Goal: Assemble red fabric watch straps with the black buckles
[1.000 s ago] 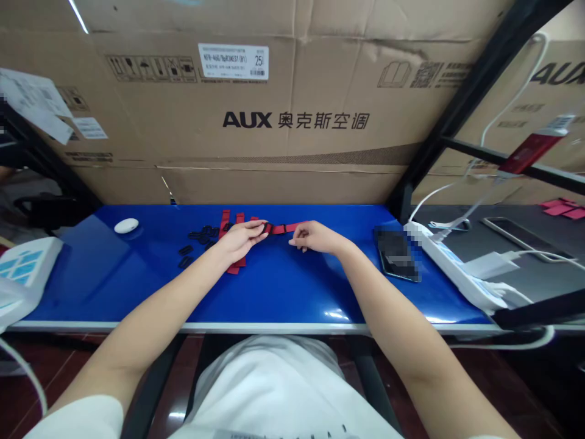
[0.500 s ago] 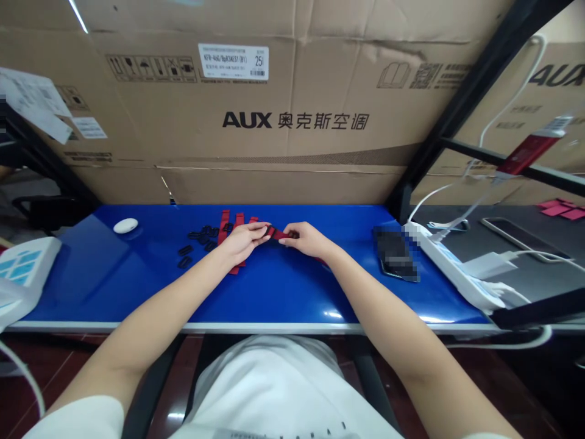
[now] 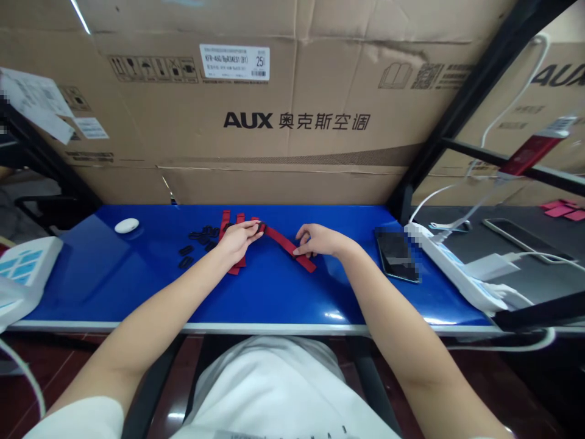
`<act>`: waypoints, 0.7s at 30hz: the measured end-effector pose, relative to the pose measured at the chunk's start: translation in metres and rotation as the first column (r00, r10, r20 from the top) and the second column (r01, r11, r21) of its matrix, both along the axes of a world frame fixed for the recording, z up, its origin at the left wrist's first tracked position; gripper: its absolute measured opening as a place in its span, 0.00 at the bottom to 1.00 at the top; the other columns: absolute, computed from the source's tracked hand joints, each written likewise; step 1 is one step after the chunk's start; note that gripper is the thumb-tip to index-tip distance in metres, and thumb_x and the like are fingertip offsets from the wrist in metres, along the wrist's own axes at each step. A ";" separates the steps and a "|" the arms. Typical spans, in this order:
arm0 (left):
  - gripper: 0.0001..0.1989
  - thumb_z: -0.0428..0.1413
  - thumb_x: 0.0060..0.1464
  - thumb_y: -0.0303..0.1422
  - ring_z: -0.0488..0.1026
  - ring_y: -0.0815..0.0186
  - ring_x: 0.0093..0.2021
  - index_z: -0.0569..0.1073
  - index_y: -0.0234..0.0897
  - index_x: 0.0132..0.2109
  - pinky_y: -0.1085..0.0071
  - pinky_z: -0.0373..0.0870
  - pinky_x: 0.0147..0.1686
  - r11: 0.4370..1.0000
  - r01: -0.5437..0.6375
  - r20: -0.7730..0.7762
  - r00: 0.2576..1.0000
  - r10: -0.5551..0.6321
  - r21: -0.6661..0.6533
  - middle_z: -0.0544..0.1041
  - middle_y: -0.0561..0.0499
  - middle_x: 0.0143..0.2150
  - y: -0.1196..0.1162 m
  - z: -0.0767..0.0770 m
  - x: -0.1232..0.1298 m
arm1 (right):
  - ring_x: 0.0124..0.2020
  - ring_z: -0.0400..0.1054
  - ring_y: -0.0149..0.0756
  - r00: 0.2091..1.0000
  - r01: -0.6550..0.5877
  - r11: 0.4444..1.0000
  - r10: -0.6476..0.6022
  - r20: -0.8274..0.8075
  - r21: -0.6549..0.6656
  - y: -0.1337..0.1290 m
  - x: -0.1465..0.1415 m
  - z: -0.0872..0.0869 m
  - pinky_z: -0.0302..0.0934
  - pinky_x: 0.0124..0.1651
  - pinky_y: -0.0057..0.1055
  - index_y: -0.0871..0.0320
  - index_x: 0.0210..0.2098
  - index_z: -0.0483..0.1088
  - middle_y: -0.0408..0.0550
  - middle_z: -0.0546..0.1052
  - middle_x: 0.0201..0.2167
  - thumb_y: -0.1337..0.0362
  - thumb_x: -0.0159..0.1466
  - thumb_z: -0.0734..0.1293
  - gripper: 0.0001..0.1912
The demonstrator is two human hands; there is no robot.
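A red strap slants down to the right across the blue table, with a dark buckle at its upper left end. My left hand pinches that end. My right hand touches the strap near its lower right part, where a small dark piece sits; its fingers are curled but apart. More red straps lie beneath and behind my left hand, partly hidden by it. Several black buckles are scattered to the left of these straps.
A black phone lies to the right beside a white power strip with cables. A white oval object sits at the far left, near a white device. A large cardboard box stands behind the blue table.
My right hand has moved slightly right and its fingers have loosened. The strap, earlier bunched between both hands, now stretches out to the lower right.
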State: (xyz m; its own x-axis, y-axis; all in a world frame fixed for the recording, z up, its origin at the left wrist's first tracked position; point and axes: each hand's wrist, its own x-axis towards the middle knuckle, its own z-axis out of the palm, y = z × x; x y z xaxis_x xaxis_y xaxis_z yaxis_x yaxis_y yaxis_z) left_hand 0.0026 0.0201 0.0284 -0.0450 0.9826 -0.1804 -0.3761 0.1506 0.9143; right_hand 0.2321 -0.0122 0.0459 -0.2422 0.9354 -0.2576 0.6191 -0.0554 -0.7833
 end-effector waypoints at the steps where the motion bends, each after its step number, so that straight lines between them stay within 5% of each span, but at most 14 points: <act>1: 0.10 0.57 0.50 0.13 0.74 0.69 0.36 0.78 0.29 0.30 0.62 0.76 0.50 1.000 -0.007 -0.008 1.000 0.007 0.012 0.77 0.46 0.35 0.000 0.000 0.000 | 0.24 0.71 0.34 0.999 -0.023 0.999 0.024 0.039 -0.031 -0.002 0.000 0.002 0.62 0.25 0.27 0.59 0.36 0.71 0.49 0.78 0.28 0.62 0.47 0.78 0.20; 6: 0.07 0.58 0.51 0.16 0.75 0.68 0.36 0.78 0.29 0.31 0.63 0.77 0.47 0.995 0.002 -0.048 0.999 0.003 0.097 0.77 0.46 0.34 0.001 -0.002 -0.003 | 0.24 0.71 0.37 0.952 -0.148 0.986 0.164 0.258 -0.081 -0.007 0.000 0.010 0.60 0.26 0.29 0.60 0.22 0.73 0.50 0.77 0.21 0.64 0.47 0.76 0.09; 10: 0.05 0.59 0.51 0.19 0.75 0.69 0.34 0.78 0.29 0.34 0.65 0.79 0.43 0.986 0.028 -0.102 0.995 -0.011 0.162 0.75 0.49 0.30 0.002 -0.004 -0.004 | 0.23 0.71 0.38 0.964 -0.078 0.997 0.080 0.255 -0.019 -0.008 -0.001 0.012 0.60 0.26 0.30 0.60 0.19 0.72 0.51 0.77 0.20 0.67 0.49 0.73 0.07; 15: 0.04 0.63 0.49 0.22 0.76 0.68 0.28 0.74 0.28 0.33 0.65 0.79 0.37 0.984 0.099 -0.264 0.963 -0.057 0.150 0.75 0.49 0.28 -0.002 -0.003 -0.002 | 0.16 0.66 0.32 0.978 0.207 0.931 -0.200 -0.055 0.302 -0.005 -0.004 0.006 0.58 0.22 0.28 0.58 0.32 0.71 0.43 0.74 0.18 0.71 0.53 0.69 0.06; 17: 0.08 0.64 0.49 0.25 0.76 0.66 0.25 0.72 0.29 0.34 0.64 0.78 0.34 0.974 0.155 -0.329 0.940 -0.095 0.163 0.74 0.50 0.27 -0.005 -0.003 0.000 | 0.16 0.65 0.30 0.964 0.207 0.912 -0.128 -0.233 0.355 -0.006 -0.009 0.007 0.58 0.22 0.27 0.58 0.33 0.71 0.42 0.73 0.18 0.69 0.54 0.70 0.06; 21: 0.11 0.64 0.51 0.31 0.75 0.67 0.25 0.68 0.33 0.34 0.66 0.77 0.30 0.918 0.289 -0.377 0.910 -0.175 0.270 0.73 0.52 0.27 -0.010 -0.003 0.006 | 0.26 0.71 0.35 0.824 -0.055 0.973 0.171 -0.540 0.224 -0.014 -0.019 0.015 0.66 0.30 0.31 0.61 0.35 0.75 0.48 0.77 0.26 0.61 0.52 0.74 0.14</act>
State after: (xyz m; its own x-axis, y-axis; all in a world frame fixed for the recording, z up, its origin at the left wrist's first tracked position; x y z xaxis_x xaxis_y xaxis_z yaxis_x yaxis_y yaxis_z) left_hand 0.0084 0.0100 0.0257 0.1891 0.9742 0.1228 -0.0258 -0.1201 0.9924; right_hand 0.2127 -0.0258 0.0606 -0.3965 0.9086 0.1310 0.0718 0.1730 -0.9823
